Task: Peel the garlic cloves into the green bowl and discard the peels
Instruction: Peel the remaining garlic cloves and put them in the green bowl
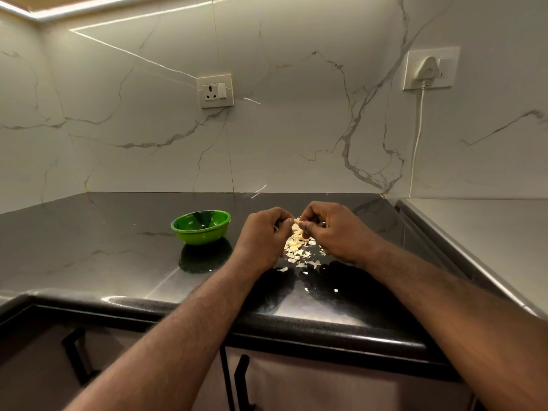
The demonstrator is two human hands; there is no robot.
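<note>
Just to the right of the green bowl (204, 236), above the dark countertop (89, 247), the left hand (261, 235) and the right hand (332, 229) meet with curled fingers. Both pinch one small pale garlic clove (297, 222) between their fingertips. A clove like this is light and firm, but its skin is thin, dry and brittle. It probably tears off in flakes instead of one piece, and the bared flesh tends to be a little sticky and slick. The sounder hold is likely a steady pinch across the clove's body with one hand while the other hand's nail or thumb tip catches the loose skin at an end and pulls it along the length. Squeezing hard would bruise it or shoot it out of the fingers. Directly below the hands, further right of the bowl and toward the counter's front edge, lies a scattered heap of peels (299, 247). They are near weightless, so they would drift at a breath and are best gathered by sweeping — a few stray flakes already sit nearer the front edge. The fingers cover most of the clove, so how much skin is left on it cannot be told. The bowl's inside shows only dark reflections, and any peeled cloves in it cannot be made out. Whether unpeeled cloves lie among the peels or behind the hands is hidden, and no bin for the peels is in view.
</note>
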